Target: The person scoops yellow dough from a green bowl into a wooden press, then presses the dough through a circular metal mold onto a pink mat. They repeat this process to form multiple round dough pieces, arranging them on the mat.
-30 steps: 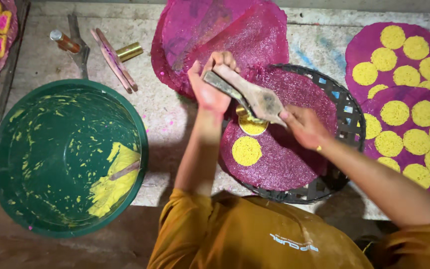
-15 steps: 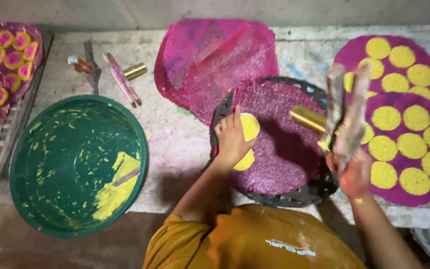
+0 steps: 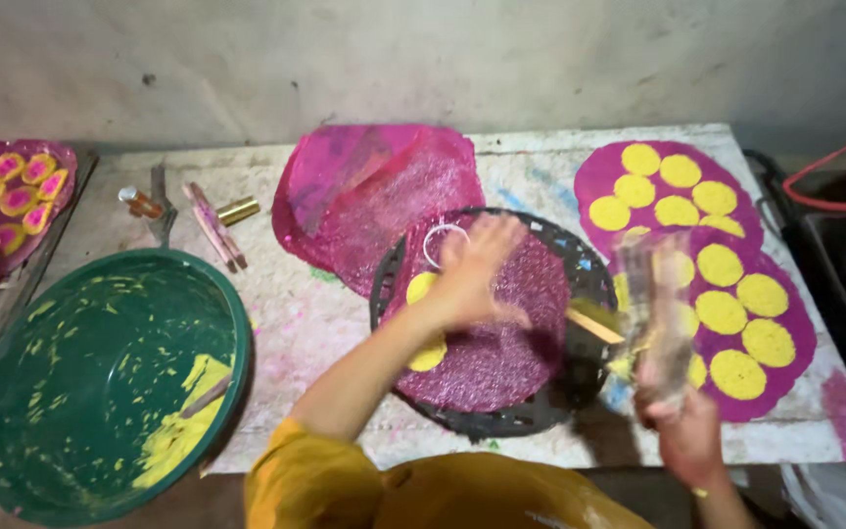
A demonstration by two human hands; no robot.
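Note:
A black perforated tray (image 3: 501,423) holds a glittery pink disc (image 3: 501,362) with two yellow rounds (image 3: 430,355) on its left side. My left hand (image 3: 472,272), blurred by motion, hovers flat over the disc's upper left with the fingers spread, next to a thin white ring (image 3: 440,245). My right hand (image 3: 685,431) is off the tray's right edge and grips a blurred wooden tool (image 3: 653,313) that stands upright. A yellow-stained stick (image 3: 594,323) juts left from the tool over the tray rim.
Pink sheets with several yellow rounds (image 3: 736,323) lie at the right. A crumpled pink sheet (image 3: 374,196) lies behind the tray. A green basin (image 3: 80,362) with yellow paste (image 3: 173,431) sits at the left. Pink sticks (image 3: 212,225), a brass tube (image 3: 237,210) and a small bottle (image 3: 139,203) lie behind the basin.
My left hand lifted off the yellow round and moved up across the pink disc. My right hand carried the wooden tool from over the tray to its right edge.

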